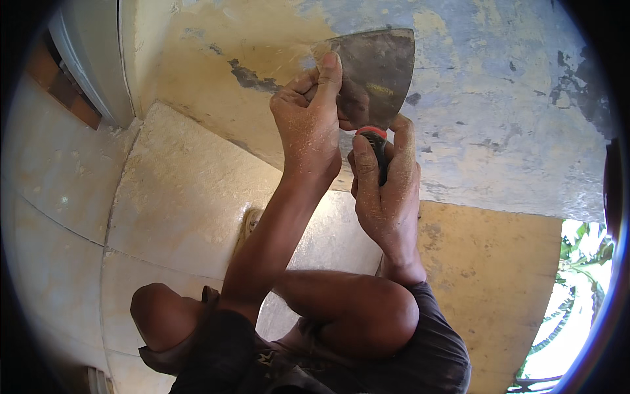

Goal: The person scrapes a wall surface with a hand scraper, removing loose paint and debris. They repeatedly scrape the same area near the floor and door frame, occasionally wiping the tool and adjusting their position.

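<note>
My right hand (389,182) is closed round the dark handle of a putty knife (379,79), which has a red collar and a broad, stained metal blade pointing up. My left hand (312,103) grips the blade's left edge, thumb on the near face and fingers partly hidden. Pale dust coats both hands. Beyond the blade is a wall (472,113) with worn yellow and bluish-grey paint and dark bare patches. Whether the blade touches the wall cannot be told.
Large floor tiles (187,187) with pale dust lie along the wall's foot at left. A door frame (113,59) stands upper left. My bent knees are below my arms. At right are another yellow wall section (482,276) and an opening with green leaves (576,285).
</note>
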Tool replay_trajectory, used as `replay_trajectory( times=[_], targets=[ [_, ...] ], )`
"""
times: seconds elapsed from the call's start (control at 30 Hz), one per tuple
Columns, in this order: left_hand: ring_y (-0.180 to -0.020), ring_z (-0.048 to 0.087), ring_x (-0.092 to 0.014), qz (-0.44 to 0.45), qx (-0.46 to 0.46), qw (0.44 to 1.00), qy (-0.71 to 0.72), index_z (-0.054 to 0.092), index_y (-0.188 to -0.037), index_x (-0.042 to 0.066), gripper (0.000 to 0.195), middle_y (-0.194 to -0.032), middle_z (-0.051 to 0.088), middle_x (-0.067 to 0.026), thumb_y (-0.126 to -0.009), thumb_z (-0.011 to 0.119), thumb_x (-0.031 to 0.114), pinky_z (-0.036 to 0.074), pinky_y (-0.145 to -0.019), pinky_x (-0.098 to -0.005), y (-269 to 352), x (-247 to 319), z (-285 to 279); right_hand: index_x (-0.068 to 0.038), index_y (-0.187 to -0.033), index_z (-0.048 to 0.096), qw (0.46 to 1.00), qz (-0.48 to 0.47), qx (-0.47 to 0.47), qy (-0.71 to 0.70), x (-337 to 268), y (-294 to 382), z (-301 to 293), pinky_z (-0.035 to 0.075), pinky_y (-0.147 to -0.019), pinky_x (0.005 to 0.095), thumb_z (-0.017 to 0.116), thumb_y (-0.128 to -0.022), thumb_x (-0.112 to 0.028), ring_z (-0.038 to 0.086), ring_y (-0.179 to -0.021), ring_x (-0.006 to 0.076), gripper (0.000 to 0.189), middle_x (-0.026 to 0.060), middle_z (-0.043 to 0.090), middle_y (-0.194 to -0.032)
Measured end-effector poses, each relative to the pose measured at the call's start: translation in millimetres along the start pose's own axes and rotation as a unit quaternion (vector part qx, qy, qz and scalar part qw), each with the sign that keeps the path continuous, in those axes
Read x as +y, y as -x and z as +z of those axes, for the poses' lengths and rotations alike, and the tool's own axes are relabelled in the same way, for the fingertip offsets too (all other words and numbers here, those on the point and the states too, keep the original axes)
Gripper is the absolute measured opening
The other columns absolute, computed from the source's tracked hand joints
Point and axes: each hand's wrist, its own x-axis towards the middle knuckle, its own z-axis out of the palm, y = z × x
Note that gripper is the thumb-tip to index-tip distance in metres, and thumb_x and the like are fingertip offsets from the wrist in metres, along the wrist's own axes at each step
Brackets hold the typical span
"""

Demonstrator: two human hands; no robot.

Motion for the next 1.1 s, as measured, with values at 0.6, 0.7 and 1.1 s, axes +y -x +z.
replay_trajectory(
  times=[0.6,0.7,1.1],
  targets=[
    [-0.052,0.060,-0.009,-0.007,-0.015,1.000,0.009,0.071,-0.080,0.003,0.041,-0.067,0.067,-0.0032,-0.104,0.068,0.037,0.049,-0.049,-0.0245,-7.9,1.9,1.5,0.002,-0.133,0.047,0.998,-0.010,-0.008,0.061,-14.0,-7.4,-4.8,0.048,-0.058,0.0344,0.059,-0.106,-0.014,0.061,-0.063,0.0164,0.034,0.0145,0.067,-0.075],
    [-0.052,0.060,-0.009,-0.012,-0.008,1.000,0.009,0.070,-0.080,0.003,0.041,-0.067,0.067,-0.0033,-0.105,0.068,0.036,0.048,-0.050,-0.0243,-7.9,1.8,3.3,0.002,-0.133,0.047,0.998,0.024,0.021,0.056,-11.8,-7.7,-4.2,0.047,-0.057,0.0336,0.058,-0.106,-0.014,0.060,-0.060,0.0169,0.033,0.0146,0.067,-0.075],
    [-0.052,0.063,-0.011,0.035,-0.014,0.999,-0.009,0.070,-0.079,0.003,0.042,-0.065,0.068,-0.0047,-0.104,0.068,0.036,0.050,-0.047,-0.0259,-8.9,6.4,5.8,0.003,-0.131,0.045,0.994,-0.094,0.015,0.056,-8.1,-11.6,4.5,0.038,-0.050,0.0261,0.057,-0.108,-0.013,0.047,-0.057,0.0063,0.030,0.0071,0.062,-0.069]
  ],
)
